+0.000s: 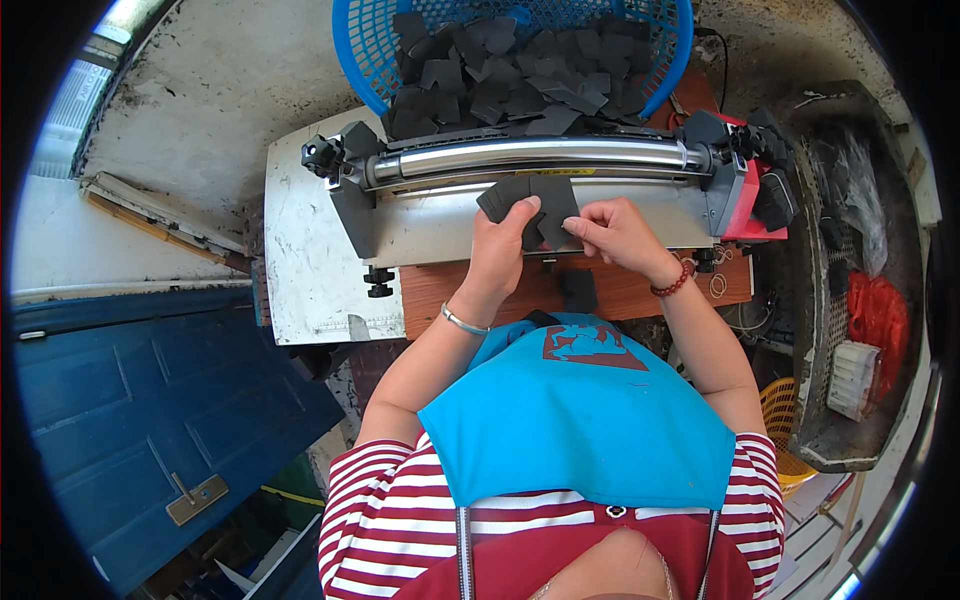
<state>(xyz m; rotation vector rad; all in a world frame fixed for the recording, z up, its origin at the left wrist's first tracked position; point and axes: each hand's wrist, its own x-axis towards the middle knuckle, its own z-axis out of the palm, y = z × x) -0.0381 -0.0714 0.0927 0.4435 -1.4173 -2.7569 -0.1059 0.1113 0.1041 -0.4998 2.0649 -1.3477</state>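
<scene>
Blue door (150, 430) at 8 o'clock. Left hand (494, 250) near centre toward 12, grasping a fan of black pieces (508, 192), thumb on top; fan's above the metal plate (425, 228), near side of the roller (540, 152). Blue basket (372, 35) at 12, behind roller, heaped with similar offcuts (560, 85). Right hand (615, 232) at 2, thumb and forefinger pinching the fan's rightmost edge. Yellow basket (778, 408) at 4, red bag (880, 325) at 3.
</scene>
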